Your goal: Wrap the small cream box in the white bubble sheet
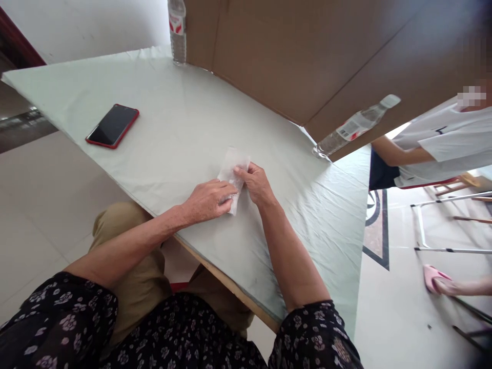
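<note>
A small white translucent packet or folded tissue (230, 163) lies over the pale green tablecloth near the table's front edge, between my hands. My left hand (210, 200) has its fingers curled onto the lower left part of it. From the right, my right hand (257, 183) pinches its right edge, with the thumb on top. Whether anything is inside the white piece cannot be made out.
A black phone with a red case (113, 126) lies to the left on the tablecloth (154, 102). Brown cardboard (269, 56) stands at the back, with one plastic bottle (178, 36) upright and another (355, 125) beside it. At the right is a person in a white shirt (453, 138).
</note>
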`<state>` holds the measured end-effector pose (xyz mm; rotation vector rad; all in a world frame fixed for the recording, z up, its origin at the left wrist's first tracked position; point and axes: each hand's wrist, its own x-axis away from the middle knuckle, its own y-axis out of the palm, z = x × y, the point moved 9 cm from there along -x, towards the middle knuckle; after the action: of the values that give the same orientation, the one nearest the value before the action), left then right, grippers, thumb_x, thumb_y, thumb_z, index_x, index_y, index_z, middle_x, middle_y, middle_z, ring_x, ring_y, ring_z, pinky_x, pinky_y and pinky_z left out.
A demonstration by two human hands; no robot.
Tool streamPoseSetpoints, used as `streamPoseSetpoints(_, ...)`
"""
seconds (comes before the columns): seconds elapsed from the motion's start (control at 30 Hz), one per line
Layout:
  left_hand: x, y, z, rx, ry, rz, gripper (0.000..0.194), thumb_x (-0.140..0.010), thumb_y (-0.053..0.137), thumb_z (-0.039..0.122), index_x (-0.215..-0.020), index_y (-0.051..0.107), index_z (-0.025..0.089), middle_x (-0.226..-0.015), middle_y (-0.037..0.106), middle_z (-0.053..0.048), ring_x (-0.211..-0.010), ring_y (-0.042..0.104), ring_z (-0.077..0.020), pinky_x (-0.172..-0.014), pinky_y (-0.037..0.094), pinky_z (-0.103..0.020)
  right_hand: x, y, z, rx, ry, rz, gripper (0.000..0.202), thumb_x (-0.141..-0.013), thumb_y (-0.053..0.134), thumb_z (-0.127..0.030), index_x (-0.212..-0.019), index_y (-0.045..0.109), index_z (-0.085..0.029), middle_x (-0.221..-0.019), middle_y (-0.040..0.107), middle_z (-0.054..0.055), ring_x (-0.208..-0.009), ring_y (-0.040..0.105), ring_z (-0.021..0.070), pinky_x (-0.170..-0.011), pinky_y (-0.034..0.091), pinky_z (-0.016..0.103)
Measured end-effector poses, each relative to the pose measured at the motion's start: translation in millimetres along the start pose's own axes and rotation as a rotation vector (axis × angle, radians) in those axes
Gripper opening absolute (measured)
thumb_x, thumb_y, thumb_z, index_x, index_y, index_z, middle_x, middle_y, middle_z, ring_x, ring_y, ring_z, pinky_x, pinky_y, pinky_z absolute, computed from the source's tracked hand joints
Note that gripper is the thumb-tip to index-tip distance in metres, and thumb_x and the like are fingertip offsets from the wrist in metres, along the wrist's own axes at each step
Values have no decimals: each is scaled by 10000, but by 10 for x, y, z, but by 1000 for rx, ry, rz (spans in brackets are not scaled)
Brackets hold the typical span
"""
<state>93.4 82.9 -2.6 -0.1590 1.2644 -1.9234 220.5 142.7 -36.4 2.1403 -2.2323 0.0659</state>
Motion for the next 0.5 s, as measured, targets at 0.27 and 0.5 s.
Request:
streamPoseSetpoints(0.27,65,-120,-92,7,-186,153,181,-827,620,242,-1002,633,200,-1150,646,-79,-875,655,-181,-745,531,-298,417,34,-228,123,-153,-17,358,-802,715,-559,-943,697,-231,-971,733,33,-985,677,207,-932,527,350)
streamPoseSetpoints(0.5,92,-156,-224,110,-258,254,466,-771,696,302,-1187,520,188,-1236,574,-128,-1107,606,-255,-927,534,-384,813,57,-226,371,-326,-17,149,-873,661,-397,-895,730,-268,-1105,762,40,-1106,687,247,-1015,505,403)
